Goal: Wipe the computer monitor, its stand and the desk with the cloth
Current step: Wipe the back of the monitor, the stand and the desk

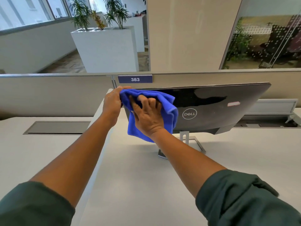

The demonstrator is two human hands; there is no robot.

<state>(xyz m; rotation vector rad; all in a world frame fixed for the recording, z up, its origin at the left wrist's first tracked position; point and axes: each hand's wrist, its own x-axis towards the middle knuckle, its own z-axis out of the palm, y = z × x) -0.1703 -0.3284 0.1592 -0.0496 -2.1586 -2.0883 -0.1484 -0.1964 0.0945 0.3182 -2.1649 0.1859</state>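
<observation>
Stood on the white bench (146, 176) with its glossy back panel facing the camera: the monitor (211, 108), carried on a slim metal stand (184, 137). Steadied at its upper left corner by the left hand (112, 101), fingers curled over the edge. Pressed flat against the panel under the right hand (149, 118), fingers spread: the blue cloth (169, 111), draped and bunched. Probably soft, light and limp, best backed by a flat palm. Likely top-heavy and easily tipped, the monitor; better braced at the frame, with gentle pressure.
</observation>
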